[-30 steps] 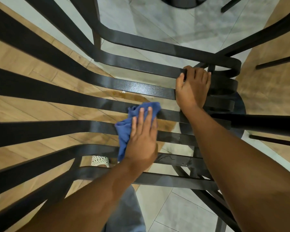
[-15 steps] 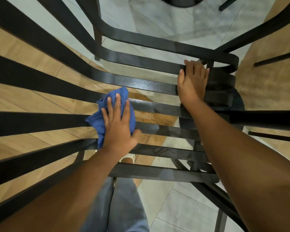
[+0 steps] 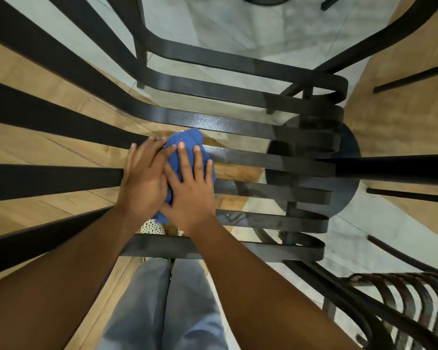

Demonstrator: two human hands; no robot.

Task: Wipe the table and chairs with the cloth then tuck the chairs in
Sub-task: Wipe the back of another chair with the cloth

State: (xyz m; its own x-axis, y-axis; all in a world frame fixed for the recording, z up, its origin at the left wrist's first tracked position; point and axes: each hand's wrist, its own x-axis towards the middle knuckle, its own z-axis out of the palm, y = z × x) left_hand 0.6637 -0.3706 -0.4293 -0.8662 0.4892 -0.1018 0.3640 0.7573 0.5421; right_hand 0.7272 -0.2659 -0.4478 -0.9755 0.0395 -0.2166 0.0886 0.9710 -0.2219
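A black metal chair (image 3: 271,161) with flat curved slats fills the head view from above. A blue cloth (image 3: 187,141) lies bunched on its middle slats. My left hand (image 3: 142,180) rests on the cloth's left edge, fingers straight and reaching onto a slat. My right hand (image 3: 191,190) lies flat on top of the cloth with fingers spread, its thumb side overlapping my left hand. Most of the cloth is hidden under both palms.
A round black base (image 3: 349,173) shows through the slats at right. A second black slatted chair (image 3: 402,301) stands at lower right. Below are wood planks and grey tiles, my grey trousers (image 3: 162,304) and a dotted shoe (image 3: 152,227).
My right hand has left the far end of the chair slats and come down onto the cloth beside my left hand. The cloth has shifted slightly right.
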